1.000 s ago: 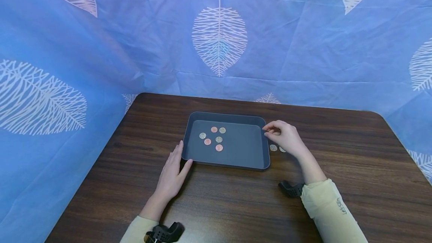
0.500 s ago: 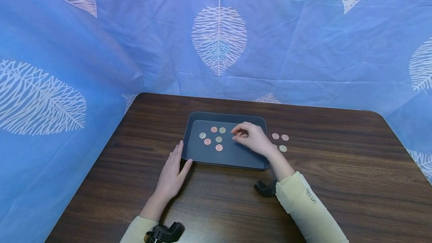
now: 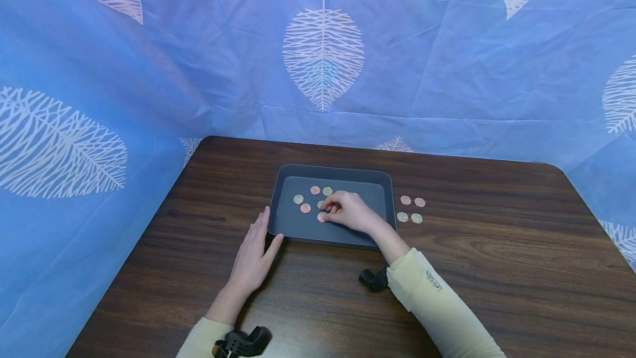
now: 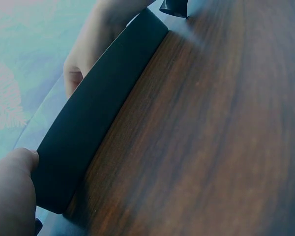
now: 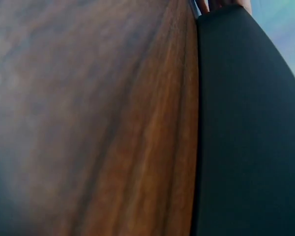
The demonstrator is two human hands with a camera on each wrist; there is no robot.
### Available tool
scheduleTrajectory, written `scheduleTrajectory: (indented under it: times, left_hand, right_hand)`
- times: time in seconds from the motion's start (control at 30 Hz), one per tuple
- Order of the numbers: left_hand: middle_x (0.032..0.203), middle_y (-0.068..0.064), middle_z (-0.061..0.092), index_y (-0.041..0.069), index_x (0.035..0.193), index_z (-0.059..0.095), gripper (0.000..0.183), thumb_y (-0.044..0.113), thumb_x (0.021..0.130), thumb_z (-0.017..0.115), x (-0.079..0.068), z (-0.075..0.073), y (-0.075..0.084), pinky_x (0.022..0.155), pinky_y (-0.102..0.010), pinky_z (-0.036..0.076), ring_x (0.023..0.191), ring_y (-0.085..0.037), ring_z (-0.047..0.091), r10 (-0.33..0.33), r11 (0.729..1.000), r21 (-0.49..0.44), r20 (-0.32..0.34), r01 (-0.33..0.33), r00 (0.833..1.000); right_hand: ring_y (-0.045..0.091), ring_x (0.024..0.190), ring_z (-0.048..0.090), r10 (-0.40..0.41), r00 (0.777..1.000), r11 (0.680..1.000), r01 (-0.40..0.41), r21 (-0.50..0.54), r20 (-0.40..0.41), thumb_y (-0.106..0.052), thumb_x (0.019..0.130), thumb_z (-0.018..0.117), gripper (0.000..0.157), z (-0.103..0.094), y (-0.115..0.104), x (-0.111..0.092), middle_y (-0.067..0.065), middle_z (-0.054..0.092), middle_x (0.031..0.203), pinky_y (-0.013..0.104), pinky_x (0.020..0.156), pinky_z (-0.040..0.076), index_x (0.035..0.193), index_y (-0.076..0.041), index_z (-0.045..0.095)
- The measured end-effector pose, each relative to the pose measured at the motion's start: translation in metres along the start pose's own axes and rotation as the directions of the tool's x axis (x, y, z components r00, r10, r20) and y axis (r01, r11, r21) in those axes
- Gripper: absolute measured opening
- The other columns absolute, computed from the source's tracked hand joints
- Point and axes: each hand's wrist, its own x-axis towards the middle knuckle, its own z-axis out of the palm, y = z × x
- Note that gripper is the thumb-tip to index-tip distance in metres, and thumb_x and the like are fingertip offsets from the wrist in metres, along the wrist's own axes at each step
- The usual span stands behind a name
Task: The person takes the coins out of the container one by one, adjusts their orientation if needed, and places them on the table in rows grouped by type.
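A dark grey tray (image 3: 358, 206) lies on the wooden table with several coins in it, some copper and some silvery. My left hand (image 3: 252, 258) rests at its near left corner, fingers straight along the left side and thumb at the front rim; the left wrist view shows the thumb (image 4: 27, 160) against the outer wall. Inside the tray, my right hand (image 3: 350, 211) reaches low, its thumb right at a copper coin (image 3: 321, 217) and its index fingertip overlapping a silvery coin (image 3: 320, 204). Thumb and index stand apart. The tray wall (image 5: 250, 123) hides this hand's fingers in the right wrist view.
Right of the tray, two copper coins (image 3: 406, 200) lie on the table behind two silvery coins (image 3: 402, 217). Within the tray, a copper coin (image 3: 305, 209) and a silvery coin (image 3: 298, 199) sit left of the right hand. A blue leaf-patterned cloth (image 3: 238, 70) hangs behind the table.
My right hand has moved left from the tray's right rim to the coins inside it, uncovering the coins on the table. The left hand has stayed in place.
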Motion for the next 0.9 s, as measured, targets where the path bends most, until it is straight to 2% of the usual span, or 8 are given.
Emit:
scheduleTrajectory:
  times: [0.37, 0.63, 0.9]
  left_hand:
    - [0.157, -0.008, 0.021, 0.012, 0.154, 0.015, 0.068, 0.041, 0.101, 0.045, 0.0004, 0.0003, 0.0005, 0.115, -0.044, 0.014, 0.143, -0.023, 0.018, 0.013, 1.000, 0.006, -0.009, -0.013, 1.000]
    - [0.157, -0.008, 0.021, 0.012, 0.154, 0.014, 0.068, 0.042, 0.101, 0.044, 0.0007, 0.0001, 0.0012, 0.115, -0.044, 0.014, 0.143, -0.022, 0.018, 0.010, 1.000, 0.008, -0.006, -0.010, 1.000]
    - [0.157, -0.008, 0.021, 0.011, 0.154, 0.015, 0.068, 0.041, 0.101, 0.045, 0.0003, -0.0003, 0.0024, 0.115, -0.044, 0.014, 0.143, -0.022, 0.018, 0.003, 1.000, 0.006, -0.006, -0.003, 1.000]
  right_hand:
    - [0.009, 0.072, 0.052, 0.024, 0.999, 0.998, -0.022, -0.054, 0.032, -0.016, 0.084, 0.075, 0.010, 0.0032, -0.0017, 0.0052, -0.002, 0.061, 0.082, 0.025, 0.065, 0.048, 0.092, -0.009, 0.073]
    - [0.009, 0.070, 0.051, 0.060, 0.997, 0.998, -0.058, -0.028, 0.056, -0.013, 0.082, 0.077, 0.012, 0.0028, -0.0030, 0.0067, -0.002, 0.059, 0.078, 0.025, 0.065, 0.046, 0.090, -0.006, 0.069]
    - [0.009, 0.068, 0.054, 0.050, 0.998, 0.999, -0.050, 0.005, 0.041, -0.008, 0.081, 0.076, 0.014, 0.0044, -0.0031, 0.0043, -0.001, 0.059, 0.076, 0.025, 0.064, 0.048, 0.088, -0.006, 0.065]
